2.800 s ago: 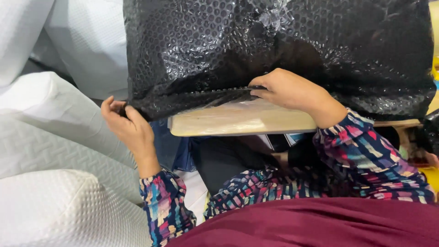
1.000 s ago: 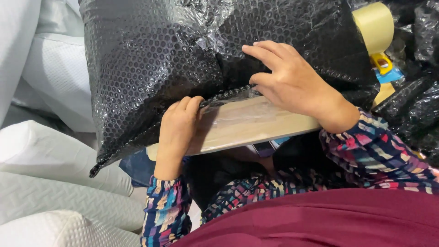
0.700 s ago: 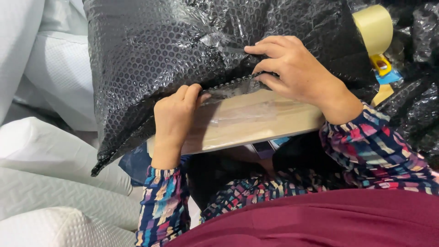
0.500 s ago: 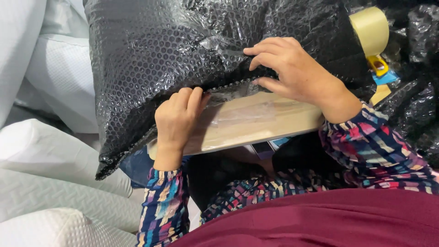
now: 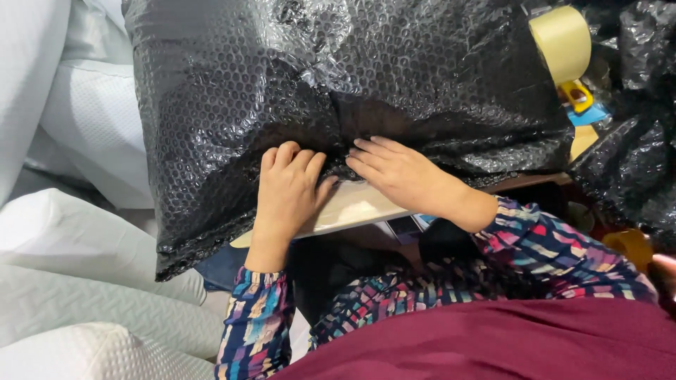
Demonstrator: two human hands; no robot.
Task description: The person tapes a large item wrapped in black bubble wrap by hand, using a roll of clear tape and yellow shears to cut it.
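A large bundle wrapped in black bubble wrap (image 5: 338, 91) lies on a pale wooden board (image 5: 352, 205) in front of me. My left hand (image 5: 287, 188) rests on the wrap's near edge, fingers curled over it. My right hand (image 5: 401, 172) lies just beside it, fingers pressed flat on the same edge, pointing left. Both hands meet near the middle of the bundle's front. Whether either hand pinches the wrap is hard to tell; they press it down.
White padded foam pieces (image 5: 77, 232) are stacked at the left. A roll of tan tape (image 5: 563, 34) on a yellow and blue dispenser sits at the upper right, next to more black bubble wrap (image 5: 634, 127).
The hands have come together at the middle of the wrap's near edge. My right hand slid left and down from the top of the bundle; the bundle now covers more of the board.
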